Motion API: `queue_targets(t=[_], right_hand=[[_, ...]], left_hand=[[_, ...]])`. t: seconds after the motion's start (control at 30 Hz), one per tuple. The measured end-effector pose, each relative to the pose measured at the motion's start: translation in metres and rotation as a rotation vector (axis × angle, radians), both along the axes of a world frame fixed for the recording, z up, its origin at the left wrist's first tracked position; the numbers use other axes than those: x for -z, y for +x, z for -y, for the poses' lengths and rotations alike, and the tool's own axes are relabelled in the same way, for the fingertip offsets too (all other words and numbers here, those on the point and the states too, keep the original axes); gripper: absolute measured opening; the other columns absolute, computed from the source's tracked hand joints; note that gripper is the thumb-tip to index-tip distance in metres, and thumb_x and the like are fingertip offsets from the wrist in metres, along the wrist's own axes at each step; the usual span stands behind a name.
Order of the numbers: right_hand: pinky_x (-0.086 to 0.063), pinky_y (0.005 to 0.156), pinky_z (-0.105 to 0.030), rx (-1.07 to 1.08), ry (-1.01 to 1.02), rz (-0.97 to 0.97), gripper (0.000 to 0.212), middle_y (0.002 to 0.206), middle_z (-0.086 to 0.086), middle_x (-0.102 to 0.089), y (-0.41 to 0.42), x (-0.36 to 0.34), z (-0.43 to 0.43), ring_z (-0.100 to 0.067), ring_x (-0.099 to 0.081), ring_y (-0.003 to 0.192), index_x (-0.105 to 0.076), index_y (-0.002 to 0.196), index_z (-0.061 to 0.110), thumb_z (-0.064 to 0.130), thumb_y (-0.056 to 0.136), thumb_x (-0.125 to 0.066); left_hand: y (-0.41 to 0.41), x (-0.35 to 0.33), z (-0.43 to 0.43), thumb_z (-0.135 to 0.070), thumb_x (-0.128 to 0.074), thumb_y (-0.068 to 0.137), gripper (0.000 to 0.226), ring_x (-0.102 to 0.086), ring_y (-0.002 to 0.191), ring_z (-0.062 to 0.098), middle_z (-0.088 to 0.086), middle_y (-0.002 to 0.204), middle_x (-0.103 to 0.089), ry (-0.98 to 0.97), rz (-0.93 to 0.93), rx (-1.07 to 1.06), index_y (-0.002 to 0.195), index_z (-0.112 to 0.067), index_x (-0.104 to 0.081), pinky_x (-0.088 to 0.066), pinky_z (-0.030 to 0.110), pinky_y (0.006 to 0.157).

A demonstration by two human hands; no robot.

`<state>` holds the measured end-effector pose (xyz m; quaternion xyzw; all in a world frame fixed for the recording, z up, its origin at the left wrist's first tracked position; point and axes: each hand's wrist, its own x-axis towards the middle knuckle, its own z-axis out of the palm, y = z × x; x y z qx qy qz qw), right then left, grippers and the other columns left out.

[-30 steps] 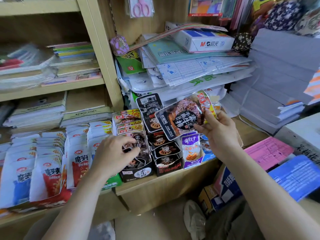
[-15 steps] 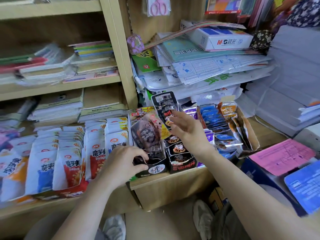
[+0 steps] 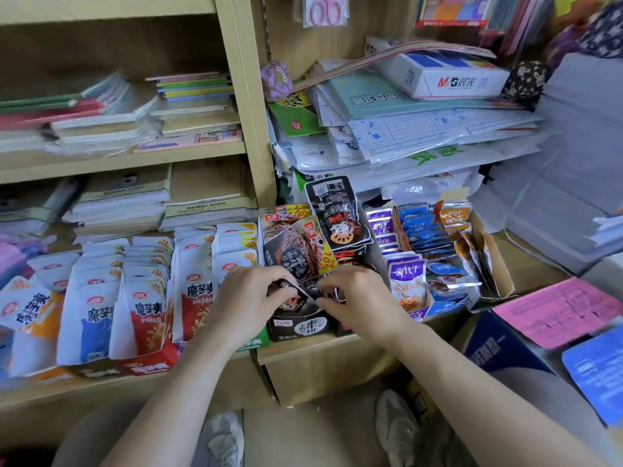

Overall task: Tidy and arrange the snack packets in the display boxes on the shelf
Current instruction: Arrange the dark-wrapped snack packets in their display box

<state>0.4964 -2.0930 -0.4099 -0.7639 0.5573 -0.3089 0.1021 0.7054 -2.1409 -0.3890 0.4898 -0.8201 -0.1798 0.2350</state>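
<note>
— What are they doing down at the front edge of the pale wooden shelf (image 3: 340,352)?

— Both hands are in the black cardboard display box (image 3: 298,328) that sits there. The left hand (image 3: 249,298) has its fingers curled in, pinching one end of a small dark glossy snack packet (image 3: 305,293). The right hand (image 3: 357,298) pinches the other end, thumb and fingertips closed on it, as far as I can make out.

— Why two hands for such a little thing?

— I'd say to square it up and keep it upright, so it slots in at the front of the row facing out. Behind it, a larger brown-and-black packet with a yellow corner label (image 3: 296,254) leans back in the same box. A tall black packet printed with a lotus-root slice (image 3: 337,214) sticks up over the next row.

— And the rest?

— The white pouches with red and blue panels (image 3: 145,308) on the left stand in neat files. The purple foil packets (image 3: 406,281) just right of the right hand look orderly. The blue foil packets (image 3: 424,230) toward the shelf's right end sprawl, so that box likely wants doing.
</note>
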Motion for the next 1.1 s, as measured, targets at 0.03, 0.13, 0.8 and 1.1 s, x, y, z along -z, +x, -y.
queue_targets(t=[0.03, 0.13, 0.8, 1.1], right_hand=[[-0.054, 0.079, -0.037, 0.016, -0.009, -0.016, 0.026, 0.098, -0.003, -0.071, 0.004, 0.001, 0.001, -0.019, -0.063, 0.091, -0.076, 0.107, 0.010, 0.027, 0.087, -0.077], [-0.052, 0.087, -0.035, 0.030, 0.031, -0.002, 0.045, 0.106, -0.004, -0.067, 0.009, 0.003, 0.004, -0.021, -0.059, 0.103, -0.070, 0.123, 0.011, 0.036, 0.086, -0.077], [-0.063, 0.069, -0.038, 0.096, 0.132, 0.805, 0.019, 0.092, -0.006, -0.077, 0.001, -0.020, -0.001, -0.021, -0.075, 0.086, -0.070, 0.102, 0.003, 0.020, 0.092, -0.072], [-0.062, 0.066, -0.042, 0.498, -0.024, 1.085, 0.027, 0.087, -0.025, -0.073, -0.072, -0.044, -0.010, -0.035, -0.073, 0.074, -0.064, 0.091, -0.013, 0.011, 0.088, -0.076]], left_hand=[[0.000, 0.001, 0.001, -0.036, -0.074, 0.089, 0.005, -0.053, 0.062, 0.012, -0.015, 0.053, -0.055, -0.021, -0.039, -0.017, 0.092, -0.039, -0.075, -0.032, 0.028, 0.057], [0.001, 0.002, 0.002, -0.033, -0.072, 0.090, 0.008, -0.056, 0.070, 0.020, -0.007, 0.067, -0.058, -0.057, -0.149, -0.035, 0.094, -0.040, -0.073, -0.042, 0.036, 0.063], [-0.001, -0.020, -0.015, -0.043, -0.079, 0.076, 0.089, -0.035, 0.144, 0.002, -0.019, 0.155, -0.039, -0.075, -0.544, 0.041, 0.153, -0.037, -0.034, -0.033, 0.029, 0.115], [-0.038, 0.016, -0.012, -0.032, -0.080, 0.084, 0.036, -0.052, 0.118, 0.005, -0.023, 0.119, -0.064, -0.177, -0.144, 0.142, 0.119, -0.033, -0.072, -0.037, 0.023, 0.105]])
